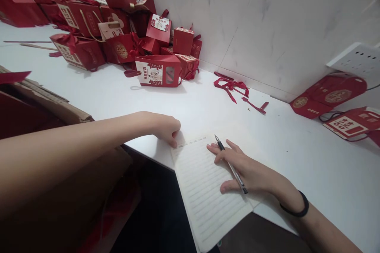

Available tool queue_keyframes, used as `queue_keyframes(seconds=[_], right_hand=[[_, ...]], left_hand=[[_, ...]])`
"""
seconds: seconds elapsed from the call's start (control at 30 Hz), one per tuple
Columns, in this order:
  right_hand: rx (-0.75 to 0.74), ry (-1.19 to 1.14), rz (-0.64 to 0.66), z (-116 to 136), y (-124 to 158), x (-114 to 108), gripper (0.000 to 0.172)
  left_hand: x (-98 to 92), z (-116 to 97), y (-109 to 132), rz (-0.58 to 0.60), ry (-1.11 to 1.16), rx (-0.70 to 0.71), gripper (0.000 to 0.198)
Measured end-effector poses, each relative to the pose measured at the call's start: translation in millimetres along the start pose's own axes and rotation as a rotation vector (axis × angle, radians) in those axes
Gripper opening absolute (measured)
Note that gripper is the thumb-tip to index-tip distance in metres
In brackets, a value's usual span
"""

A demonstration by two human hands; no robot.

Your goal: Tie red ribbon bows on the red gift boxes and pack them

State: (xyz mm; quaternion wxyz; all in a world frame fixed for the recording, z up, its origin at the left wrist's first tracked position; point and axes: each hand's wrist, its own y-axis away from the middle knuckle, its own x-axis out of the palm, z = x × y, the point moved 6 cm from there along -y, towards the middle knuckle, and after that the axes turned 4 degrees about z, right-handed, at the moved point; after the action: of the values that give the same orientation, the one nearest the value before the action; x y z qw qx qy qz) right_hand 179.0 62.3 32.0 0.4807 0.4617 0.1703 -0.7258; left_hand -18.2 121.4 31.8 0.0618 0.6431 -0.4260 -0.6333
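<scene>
An open lined notebook lies at the table's front edge, its lower part overhanging. A row of handwriting runs along its top line. My left hand is closed with fingers curled, thumb at the notebook's top left corner; whatever its fingers hold is hidden. Over the right part of the page, my right hand has its fingers partly spread and holds a pen between them. The pen slants across the hand, tip pointing away toward the wall. A black band circles my right wrist.
Red gift boxes are heaped along the wall at the back left. Loose red ribbons lie behind the notebook. Flattened red boxes sit at right, below a white power strip. A cardboard carton stands at the left.
</scene>
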Motion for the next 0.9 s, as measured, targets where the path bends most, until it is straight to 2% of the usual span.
queue_keyframes(seconds=[0.07, 0.17, 0.23, 0.3, 0.37, 0.43, 0.5, 0.6, 0.7, 0.9], right_hand=[[0.000, 0.000, -0.061, 0.8, -2.0, -1.0, 0.056], [0.005, -0.049, -0.346, 8.2, -6.4, -14.1, 0.029], [0.016, -0.253, -0.534, 15.2, -11.9, -23.7, 0.035], [0.018, -0.592, -0.578, 22.2, -26.6, -24.8, 0.054], [0.037, -0.932, -0.539, 27.6, -47.9, -18.6, 0.066], [0.101, -1.174, -0.542, 26.5, -67.6, -8.9, 0.058], [0.180, -1.293, -0.625, 18.9, -79.7, 1.4, 0.040], [0.275, -1.255, -0.713, 9.4, -84.7, 14.7, 0.036], [0.332, -1.139, -0.694, 10.1, -83.8, 20.1, 0.038], [0.228, -0.680, -0.767, 25.4, -84.8, 4.9, 0.038]], left_hand=[[0.3, 1.1, -2.3, 0.007, 0.001, -0.003, 0.037], [-0.8, -0.8, -3.5, 0.011, -0.005, 0.010, 0.038], [-2.1, -3.3, -1.9, 0.017, -0.013, 0.014, 0.039], [-3.4, -5.7, 0.7, 0.021, -0.017, 0.011, 0.037], [-4.4, -7.9, 3.1, 0.018, -0.014, 0.016, 0.035], [-4.5, -9.8, 4.2, 0.018, -0.012, 0.033, 0.034], [-4.3, -10.3, 3.9, 0.018, -0.006, 0.044, 0.035], [-3.8, -9.3, 2.2, 0.033, 0.021, 0.035, 0.036], [-3.5, -9.4, 1.3, 0.062, 0.052, 0.028, 0.036], [-6.7, -10.2, 5.4, 0.046, 0.129, -0.030, 0.023]])
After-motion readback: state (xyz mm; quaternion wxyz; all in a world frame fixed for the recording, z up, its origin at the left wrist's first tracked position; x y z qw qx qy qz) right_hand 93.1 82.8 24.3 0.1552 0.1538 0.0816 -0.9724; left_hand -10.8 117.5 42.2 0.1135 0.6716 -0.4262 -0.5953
